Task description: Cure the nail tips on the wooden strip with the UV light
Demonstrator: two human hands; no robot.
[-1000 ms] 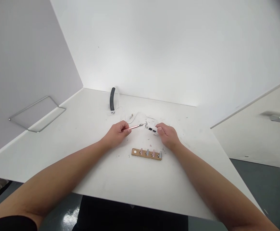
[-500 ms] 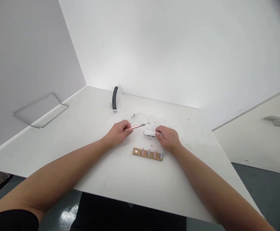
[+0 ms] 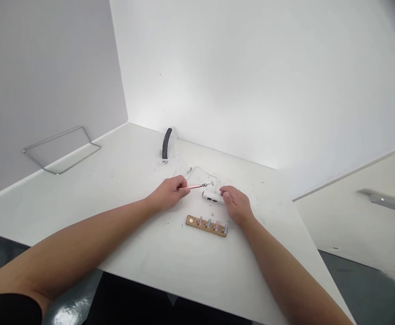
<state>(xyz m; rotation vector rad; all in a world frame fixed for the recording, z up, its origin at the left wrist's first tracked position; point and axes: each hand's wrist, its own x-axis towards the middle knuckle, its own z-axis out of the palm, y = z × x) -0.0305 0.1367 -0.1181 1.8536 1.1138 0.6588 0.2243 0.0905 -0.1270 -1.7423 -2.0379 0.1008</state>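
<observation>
Just past the brown strip (image 3: 203, 226), the left hand (image 3: 170, 194) has its grip squeezed on a pink pen (image 3: 194, 186), maybe to leave the thin tip free; the right hand's (image 3: 237, 204) grip is wrapped around a white tube (image 3: 210, 197), probably to steady it

Broad white desk (image 3: 170, 262), front edge running aslant. Toward the middle, lying flat, a brown strip (image 3: 203, 227) with a white disc (image 3: 191, 220) at the left end and four tapered pieces (image 3: 216, 226) in a row along the rest, by turns pink and grey. Farther back, a thin white cable (image 3: 202, 169) in a loose curve, with a small connector (image 3: 189, 170) just beside — too small to make out clearly. Near both cable and strip, scattered tiny scraps (image 3: 212, 214), mostly dark. Near the back edge, a black curved piece (image 3: 166, 144) — flat or leaning, hard to tell — with clear plastic (image 3: 173, 141) beside.
</observation>
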